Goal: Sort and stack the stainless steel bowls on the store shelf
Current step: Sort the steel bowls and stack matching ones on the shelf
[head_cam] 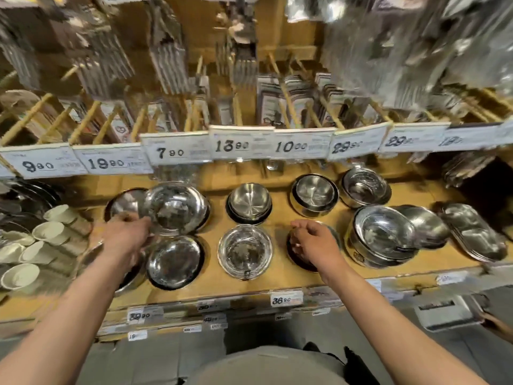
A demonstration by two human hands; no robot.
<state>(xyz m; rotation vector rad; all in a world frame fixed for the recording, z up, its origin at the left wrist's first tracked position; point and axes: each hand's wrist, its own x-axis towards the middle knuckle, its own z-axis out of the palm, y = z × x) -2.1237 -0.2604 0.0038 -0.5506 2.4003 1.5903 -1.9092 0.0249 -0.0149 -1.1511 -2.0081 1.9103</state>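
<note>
Several stainless steel bowls sit in stacks on a wooden shelf (pixel 211 284). My left hand (pixel 122 240) grips the near rim of a wide steel bowl (pixel 175 208), holding it tilted over the back-left stack. Below it lies another wide bowl (pixel 175 262). My right hand (pixel 313 243) hovers with fingers loosely curled over a dark-rimmed bowl stack (pixel 298 259), mostly hiding it; whether it touches is unclear. Between my hands are a front middle bowl (pixel 245 251) and a smaller bowl stack (pixel 249 204) behind it.
More bowl stacks (pixel 315 194) (pixel 384 237) stand at the right, with steel compartment trays (pixel 474 234) beyond. White cups (pixel 39 245) lie at the left. Price tags (pixel 177 151) and hanging cutlery packs overhang the shelf's back. Another person's hand (pixel 497 326) appears at the lower right.
</note>
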